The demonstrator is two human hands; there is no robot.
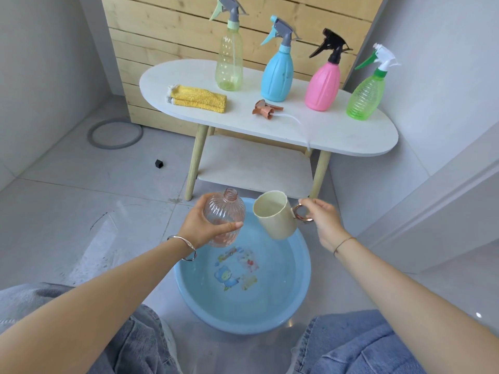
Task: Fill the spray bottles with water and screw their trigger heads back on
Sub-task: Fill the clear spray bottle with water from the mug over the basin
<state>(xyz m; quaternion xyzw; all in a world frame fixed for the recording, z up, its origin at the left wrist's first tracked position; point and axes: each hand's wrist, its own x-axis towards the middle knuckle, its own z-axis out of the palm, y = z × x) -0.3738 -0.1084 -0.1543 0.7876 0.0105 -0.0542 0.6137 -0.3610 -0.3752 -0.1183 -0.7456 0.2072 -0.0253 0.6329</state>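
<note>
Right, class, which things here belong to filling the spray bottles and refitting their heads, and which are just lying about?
Belongs to the job: open clear bottle in left hand; cream cup in right hand; blue basin; loose trigger head; yellow bottle; blue bottle; pink bottle; green bottle.
Lying about: yellow cloth; grey ring; black cube.

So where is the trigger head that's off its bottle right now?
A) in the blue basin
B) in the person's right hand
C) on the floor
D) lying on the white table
D: the brownish trigger head lies on the white table; the right hand holds a cream cup, the left hand a capless pink bottle.
</note>
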